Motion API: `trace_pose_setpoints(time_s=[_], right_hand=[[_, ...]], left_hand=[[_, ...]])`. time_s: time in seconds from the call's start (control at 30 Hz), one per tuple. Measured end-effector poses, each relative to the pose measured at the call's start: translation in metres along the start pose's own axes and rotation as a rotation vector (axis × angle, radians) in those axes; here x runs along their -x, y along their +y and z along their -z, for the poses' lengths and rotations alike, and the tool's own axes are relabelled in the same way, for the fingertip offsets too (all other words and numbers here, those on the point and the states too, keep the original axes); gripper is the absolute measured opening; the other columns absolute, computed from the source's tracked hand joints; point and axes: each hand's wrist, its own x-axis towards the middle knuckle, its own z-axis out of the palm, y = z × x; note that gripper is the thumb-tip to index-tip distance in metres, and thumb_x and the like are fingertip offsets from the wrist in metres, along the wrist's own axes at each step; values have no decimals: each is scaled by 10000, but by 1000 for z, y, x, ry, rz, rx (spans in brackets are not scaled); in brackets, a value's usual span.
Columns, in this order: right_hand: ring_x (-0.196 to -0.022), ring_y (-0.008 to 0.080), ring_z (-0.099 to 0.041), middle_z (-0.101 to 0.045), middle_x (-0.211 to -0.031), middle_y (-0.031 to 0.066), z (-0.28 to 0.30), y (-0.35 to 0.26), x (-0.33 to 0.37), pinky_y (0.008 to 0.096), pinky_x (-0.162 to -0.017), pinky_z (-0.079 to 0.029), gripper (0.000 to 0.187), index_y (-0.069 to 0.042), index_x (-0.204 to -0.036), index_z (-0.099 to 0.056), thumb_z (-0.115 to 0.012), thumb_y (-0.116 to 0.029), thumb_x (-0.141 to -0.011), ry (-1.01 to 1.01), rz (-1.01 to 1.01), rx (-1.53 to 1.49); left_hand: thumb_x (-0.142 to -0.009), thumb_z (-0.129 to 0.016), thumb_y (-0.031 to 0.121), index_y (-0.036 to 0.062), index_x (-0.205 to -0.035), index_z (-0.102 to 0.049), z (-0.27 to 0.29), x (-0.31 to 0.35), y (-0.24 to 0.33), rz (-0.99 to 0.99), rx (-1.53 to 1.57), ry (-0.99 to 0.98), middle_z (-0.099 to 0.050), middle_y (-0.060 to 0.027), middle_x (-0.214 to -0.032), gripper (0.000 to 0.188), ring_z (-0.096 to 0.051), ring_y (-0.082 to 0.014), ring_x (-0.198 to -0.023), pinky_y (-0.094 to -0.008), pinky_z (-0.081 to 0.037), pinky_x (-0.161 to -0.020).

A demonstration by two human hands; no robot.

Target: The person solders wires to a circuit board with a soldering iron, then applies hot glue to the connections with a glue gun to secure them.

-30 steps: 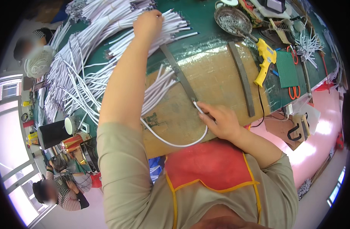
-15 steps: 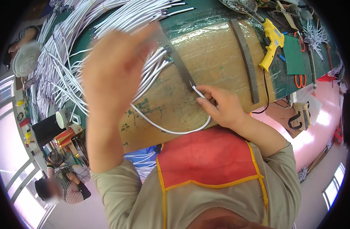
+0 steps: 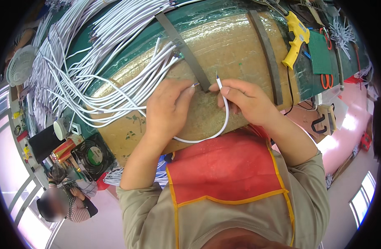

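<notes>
A white cable [image 3: 226,120] hangs in a curve toward me between my hands. My right hand [image 3: 248,99] is closed in a pinch near its end, where a thin dark tip sticks out. My left hand [image 3: 167,110] is closed too, pinching a white cable end with a small tip showing past the fingers. Whether that end belongs to the same cable is hidden by the hand. Between and just beyond both hands lies a flat dark metal bar [image 3: 183,52], its near end close to my fingertips. Several white cables [image 3: 115,110] lie to the left of it.
A large bundle of white cables [image 3: 128,25] covers the far left of the green table. To the right lie a second metal bar [image 3: 268,58], a yellow glue gun [image 3: 297,39] and a green mat [image 3: 320,54]. A black fan [image 3: 92,155] stands at left; another person [image 3: 76,203] sits beyond.
My left hand has come down from above the far bar end to beside my right hand, now pinching a cable end. The cable end in my right hand has moved slightly right and up.
</notes>
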Motion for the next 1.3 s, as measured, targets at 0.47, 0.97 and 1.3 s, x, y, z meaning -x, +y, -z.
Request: trace_pose_setpoints(time_s=[0.47, 0.97, 1.3], right_hand=[[-733, 58, -566, -642, -798, -10, -14, 10, -7, 235, -650, -458, 168, -8, -987, -673, -652, -176, -982, 123, 85, 293], [-628, 171, -623, -667, -699, 89, -11, 7, -12, 335, -603, -488, 293, 1, -922, -685, -647, -288, -945, 95, 38, 325], [-628, 64, -542, -601, -715, -2, -11, 4, -14, 243, -553, -451, 190, -5, -914, -645, -643, -185, -978, 55, 2, 366]], left_hand=[[-847, -705, 78, 56, -942, -646, -5, 3, 2, 24, -40, -6, -632, -128, -895, 114, -628, -351, -830, -430, -501, -693], [-839, -743, 72, 24, -923, -668, -13, 0, -2, -18, -37, 4, -651, -125, -897, 122, -650, -286, -813, -356, -516, -721], [-839, -741, 65, 23, -930, -675, -15, 1, 1, -7, -8, 0, -656, -130, -904, 120, -654, -285, -822, -350, -517, -721]])
